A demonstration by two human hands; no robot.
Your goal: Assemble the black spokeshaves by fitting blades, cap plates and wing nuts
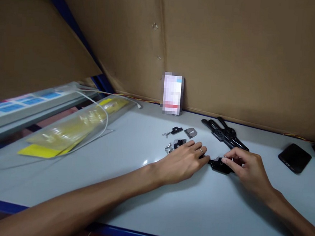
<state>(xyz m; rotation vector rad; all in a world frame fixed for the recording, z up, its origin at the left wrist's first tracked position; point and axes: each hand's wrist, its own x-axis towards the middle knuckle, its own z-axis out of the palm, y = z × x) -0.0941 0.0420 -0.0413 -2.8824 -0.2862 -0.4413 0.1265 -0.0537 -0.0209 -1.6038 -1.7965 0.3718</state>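
My left hand lies on the pale table, fingers stretched toward a black bracket part, its fingertips touching the part's left end. A ring sits on one finger. My right hand curls over the same black part, with thumb and fingers pinched on its right end. Just behind my left hand lie small metal pieces and screws, a small black piece and a grey metal plate. A stack of black bracket arms lies behind my right hand.
A clear plastic bag with yellow labels and a white cable lie at the left. A dark phone rests at the right. A small blurred box stands against the cardboard wall. The table's blue edge runs along the front.
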